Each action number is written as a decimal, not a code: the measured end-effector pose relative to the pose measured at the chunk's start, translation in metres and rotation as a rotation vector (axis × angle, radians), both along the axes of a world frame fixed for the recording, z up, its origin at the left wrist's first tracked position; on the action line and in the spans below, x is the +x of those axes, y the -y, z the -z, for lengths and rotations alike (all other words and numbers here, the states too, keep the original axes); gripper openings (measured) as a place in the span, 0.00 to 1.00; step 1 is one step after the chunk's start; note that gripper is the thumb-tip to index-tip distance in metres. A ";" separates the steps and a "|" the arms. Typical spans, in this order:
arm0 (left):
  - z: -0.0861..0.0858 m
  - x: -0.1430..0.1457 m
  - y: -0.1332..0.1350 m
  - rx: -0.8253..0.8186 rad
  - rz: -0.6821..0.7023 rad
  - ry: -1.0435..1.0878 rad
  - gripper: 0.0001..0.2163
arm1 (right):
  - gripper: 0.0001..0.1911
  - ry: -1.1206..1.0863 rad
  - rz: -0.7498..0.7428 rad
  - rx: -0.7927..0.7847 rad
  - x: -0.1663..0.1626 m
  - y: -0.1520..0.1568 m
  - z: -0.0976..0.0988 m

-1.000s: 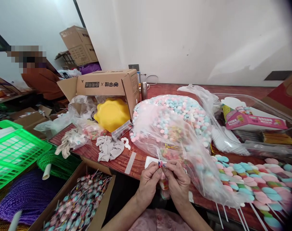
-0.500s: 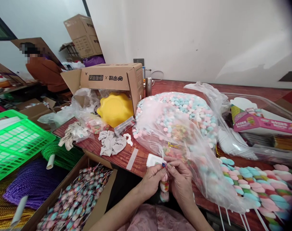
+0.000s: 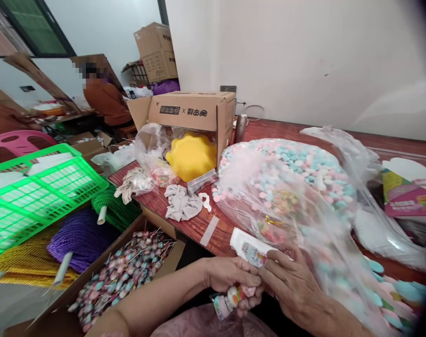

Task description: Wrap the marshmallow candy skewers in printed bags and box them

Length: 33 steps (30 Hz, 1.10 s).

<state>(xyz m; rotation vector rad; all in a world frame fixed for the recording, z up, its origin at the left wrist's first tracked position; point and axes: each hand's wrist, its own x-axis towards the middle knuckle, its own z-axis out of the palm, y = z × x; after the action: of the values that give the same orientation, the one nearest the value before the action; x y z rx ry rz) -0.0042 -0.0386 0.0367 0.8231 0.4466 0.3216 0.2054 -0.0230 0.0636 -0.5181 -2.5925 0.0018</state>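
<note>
From the head camera I see the left hand (image 3: 232,274) gripping a wrapped candy (image 3: 230,300), the right hand (image 3: 295,283) with fingers at a white printed packet (image 3: 250,247). A bag of pink and blue sweets (image 3: 290,161) fills the desk (image 3: 189,229) beyond; a carton of candies (image 3: 177,253) stands left.

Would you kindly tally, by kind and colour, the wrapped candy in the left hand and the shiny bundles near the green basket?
Wrapped candy in the left hand: 1
Green bundle: 1
Purple bundle: 1
Gold bundle: 1
Total: 4
</note>
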 end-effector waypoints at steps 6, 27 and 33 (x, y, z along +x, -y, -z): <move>-0.005 0.002 0.010 0.758 -0.412 -0.533 0.14 | 0.16 0.087 0.123 -0.313 -0.015 -0.005 0.026; 0.002 -0.004 0.002 1.219 -0.472 -0.749 0.14 | 0.13 0.177 0.399 -0.583 -0.007 -0.045 -0.012; 0.013 -0.001 -0.012 0.346 -0.782 -0.352 0.16 | 0.09 0.332 0.764 -0.493 0.002 -0.118 -0.006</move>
<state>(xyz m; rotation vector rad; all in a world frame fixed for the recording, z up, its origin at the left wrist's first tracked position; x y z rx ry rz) -0.0052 -0.0266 0.0233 1.0224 1.0645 1.0057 0.2070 0.0955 0.0695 -1.7834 -2.5122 0.3261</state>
